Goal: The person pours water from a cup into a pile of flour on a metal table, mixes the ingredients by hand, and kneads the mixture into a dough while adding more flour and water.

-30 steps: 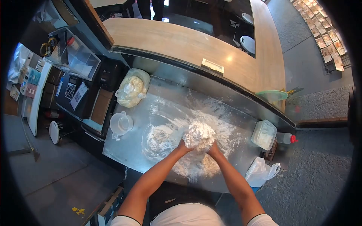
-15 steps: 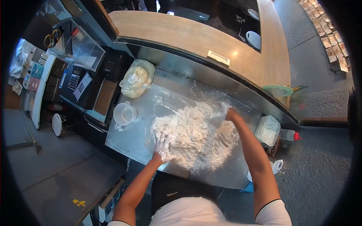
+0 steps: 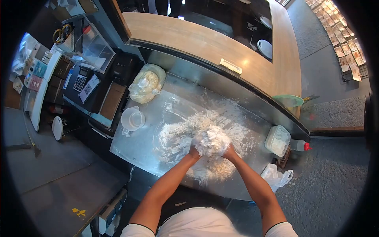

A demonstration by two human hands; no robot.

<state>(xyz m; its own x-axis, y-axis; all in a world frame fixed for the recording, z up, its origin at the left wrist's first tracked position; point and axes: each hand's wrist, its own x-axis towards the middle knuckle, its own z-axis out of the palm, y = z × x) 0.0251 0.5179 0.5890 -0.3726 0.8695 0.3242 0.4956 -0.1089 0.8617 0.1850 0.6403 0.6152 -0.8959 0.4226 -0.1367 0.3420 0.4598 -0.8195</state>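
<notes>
Crumbly floury dough [image 3: 213, 140] is heaped between my two hands over the middle of the steel worktop [image 3: 138, 148]. My left hand [image 3: 195, 149] cups the heap from its left side. From the right, my right hand [image 3: 229, 151] holds the same heap. Most of my fingers are hidden under or behind the flour. Loose flour [image 3: 169, 136] is spread over the steel around and beneath my hands, with a yellowish patch of crumbs [image 3: 217, 170] nearer to me.
A clear plastic jug [image 3: 133, 120] and a tied bag of pale dough [image 3: 147, 83] stand on the left. To the right are a tub of white powder [image 3: 277, 141], a red-capped bottle [image 3: 301, 145] and a white plastic bag [image 3: 276, 175]. A raised ledge [image 3: 189, 37] borders the back.
Both hands have come inward from opposite sides of the flour and now hold a gathered heap between them. The wide spread of flour has been drawn toward the middle.
</notes>
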